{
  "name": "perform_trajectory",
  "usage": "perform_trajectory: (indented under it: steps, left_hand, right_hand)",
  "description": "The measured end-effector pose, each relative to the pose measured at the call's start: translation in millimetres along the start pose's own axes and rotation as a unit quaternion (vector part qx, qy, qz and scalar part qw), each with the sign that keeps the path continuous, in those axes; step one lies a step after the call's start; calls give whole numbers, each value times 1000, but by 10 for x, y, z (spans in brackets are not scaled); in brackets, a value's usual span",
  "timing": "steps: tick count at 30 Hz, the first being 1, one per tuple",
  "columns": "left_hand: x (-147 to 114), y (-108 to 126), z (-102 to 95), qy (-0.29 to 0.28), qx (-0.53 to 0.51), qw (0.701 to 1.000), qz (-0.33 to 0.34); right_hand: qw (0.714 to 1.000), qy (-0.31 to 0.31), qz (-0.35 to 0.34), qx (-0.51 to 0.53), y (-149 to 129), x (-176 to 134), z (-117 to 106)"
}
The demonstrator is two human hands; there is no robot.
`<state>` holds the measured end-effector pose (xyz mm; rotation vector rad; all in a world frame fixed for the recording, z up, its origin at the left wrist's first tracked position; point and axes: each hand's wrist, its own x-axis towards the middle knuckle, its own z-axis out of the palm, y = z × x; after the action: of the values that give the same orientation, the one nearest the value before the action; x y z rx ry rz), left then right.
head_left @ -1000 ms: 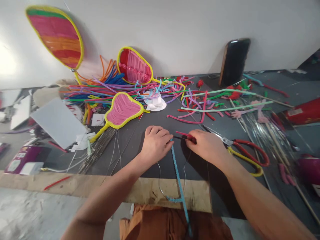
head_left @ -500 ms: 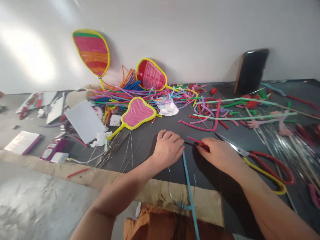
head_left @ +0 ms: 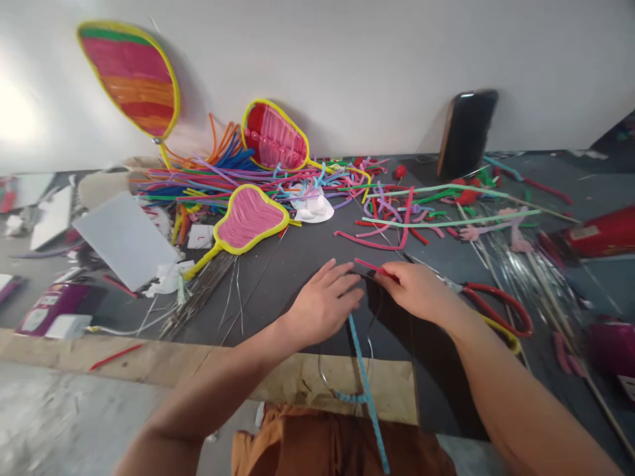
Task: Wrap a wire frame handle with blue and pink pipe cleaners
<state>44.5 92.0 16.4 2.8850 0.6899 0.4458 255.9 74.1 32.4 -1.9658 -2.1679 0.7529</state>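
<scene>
My left hand (head_left: 322,305) is over the dark table, its fingers bent over the upper end of a light-blue pipe cleaner stem (head_left: 363,378). The fingertips and thumb are partly hidden. The stem slants down past the table edge toward my lap, with a short blue side branch and thin bare wire loops. Between thumb and fingers, my right hand (head_left: 414,287) pinches a short pink-red pipe cleaner (head_left: 368,266), whose tip points toward my left hand. Beyond my right wrist lie scissors (head_left: 499,307) with red and yellow handles, partly covered by the forearm.
Yellow-edged pink panels, one a pink fan shape (head_left: 252,221), lie or lean behind the hands. Past them are a heap of coloured pipe cleaners (head_left: 198,188) and a phone (head_left: 466,135) against the wall. Bare wires (head_left: 203,294) lie left, a red object (head_left: 605,233) right.
The view has swung to the right, so the table things sit further left. My left fingers have straightened somewhat. My right hand still pinches the pink-red pipe cleaner.
</scene>
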Motion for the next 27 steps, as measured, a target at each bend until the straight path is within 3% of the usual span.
perform_trajectory:
  steps: [7, 18, 27]
  left_hand:
    - [-45, 67, 58, -48, 10, 998, 47]
    - [-73, 50, 64, -111, 6, 993, 47]
    - [-84, -12, 16, -111, -24, 990, 80]
  right_hand:
    - [999, 32, -5, -20, -18, -25, 23]
    - [997, 54, 6, -50, -20, -11, 71]
    - [999, 32, 10, -35, -5, 2, 46]
